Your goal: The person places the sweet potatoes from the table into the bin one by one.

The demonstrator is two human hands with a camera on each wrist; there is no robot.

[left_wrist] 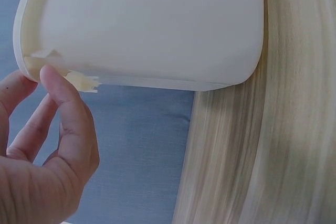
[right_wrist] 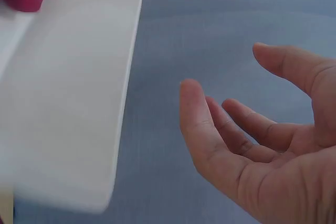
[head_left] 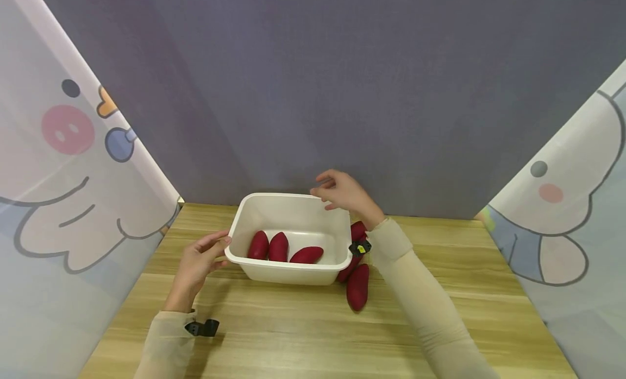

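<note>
White tub (head_left: 288,274), seemingly in left hand (head_left: 196,262)

Soft light, faint shadows on table (head_left: 293,335), blurred tub corner (right_wrist: 73,190), right wrist view

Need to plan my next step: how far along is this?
Apparently done: three red sweet potatoes sit inside the white bin. In hand: the left hand pinches its rim; the right hand is empty. Probably left: loose sweet potatoes beside the bin, some partly hidden, count unclear.
</note>
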